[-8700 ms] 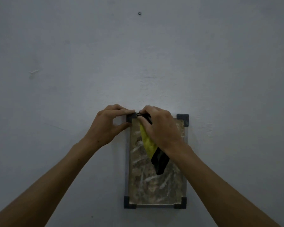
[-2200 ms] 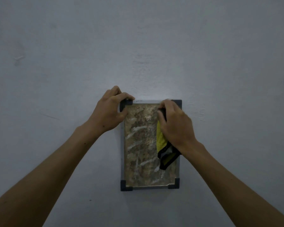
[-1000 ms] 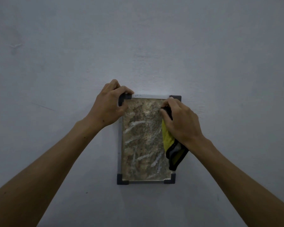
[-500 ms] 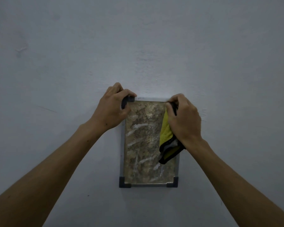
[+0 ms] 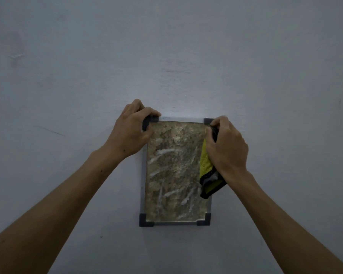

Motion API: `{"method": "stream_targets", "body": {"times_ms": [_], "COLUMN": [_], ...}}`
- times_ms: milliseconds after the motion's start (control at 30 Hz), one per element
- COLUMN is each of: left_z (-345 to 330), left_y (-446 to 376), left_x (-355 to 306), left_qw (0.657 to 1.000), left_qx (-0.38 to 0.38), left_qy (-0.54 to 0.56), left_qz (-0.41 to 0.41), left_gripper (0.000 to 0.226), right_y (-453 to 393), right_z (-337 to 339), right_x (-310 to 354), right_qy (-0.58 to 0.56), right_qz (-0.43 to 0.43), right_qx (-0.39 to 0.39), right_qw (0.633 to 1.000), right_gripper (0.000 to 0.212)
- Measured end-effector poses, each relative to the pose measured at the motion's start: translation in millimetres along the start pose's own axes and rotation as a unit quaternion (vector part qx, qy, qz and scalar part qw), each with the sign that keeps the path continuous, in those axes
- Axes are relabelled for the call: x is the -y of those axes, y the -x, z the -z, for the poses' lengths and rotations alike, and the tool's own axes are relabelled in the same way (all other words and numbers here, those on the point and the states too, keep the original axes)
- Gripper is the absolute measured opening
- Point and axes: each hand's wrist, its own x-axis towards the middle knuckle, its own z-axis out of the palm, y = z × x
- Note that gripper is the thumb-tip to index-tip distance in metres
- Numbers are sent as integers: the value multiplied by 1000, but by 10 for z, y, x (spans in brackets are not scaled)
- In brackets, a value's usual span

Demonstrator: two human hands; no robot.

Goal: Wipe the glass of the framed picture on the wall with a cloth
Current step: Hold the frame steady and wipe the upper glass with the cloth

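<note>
The right hand (image 5: 227, 147), gripping the fuzzy yellow cloth (image 5: 205, 165), has reached the streaked glass's (image 5: 172, 171) corner; the left hand (image 5: 131, 131) clasps the frame (image 5: 143, 175).

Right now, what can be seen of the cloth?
The yellow cloth with black edging is bunched in the right hand, whose fingers press it onto the glass near the top right corner of the grey framed picture. Its loose end hangs down over the frame's right edge, showing a grey patch.

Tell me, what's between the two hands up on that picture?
In the head view, between the left hand and the right hand lie the frame's pale top edge and the streaky glass. The yellow cloth sits in the right hand's grip.
</note>
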Motion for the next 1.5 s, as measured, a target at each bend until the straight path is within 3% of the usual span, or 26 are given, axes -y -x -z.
{"method": "stream_targets", "body": {"times_ms": [200, 433, 700, 900, 1100, 1333, 1500], "left_z": [23, 210, 287, 289, 361, 351, 341], "left_y": [-11, -44, -52, -60, -67, -88, -97], "left_x": [-13, 54, 163, 164, 160, 219, 220], "left_qw": [1000, 998, 991, 992, 989, 990, 991], "left_qx": [1, 23, 51, 48, 54, 64, 57], "left_qy": [13, 64, 119, 111, 136, 126, 122], "left_qz": [-1, -5, 23, 24, 25, 23, 17], "left_gripper": [34, 36, 41, 40, 31, 37, 35], "right_y": [-40, -24, -16, 8, 56, 21, -26], "right_z": [-99, -314, -247, -373, -507, -486, -359], "right_x": [244, 697, 478, 762, 1058, 806, 556], "right_qy": [0, -59, -79, -81, -117, -63, -21], "right_qz": [-27, 91, 64, 68, 143, 143, 82], "right_qx": [-10, 39, 36, 4, 51, 3, -41], "right_qw": [1000, 993, 994, 994, 981, 988, 996], "right_gripper": [8, 9, 11, 9, 14, 14, 12]}}
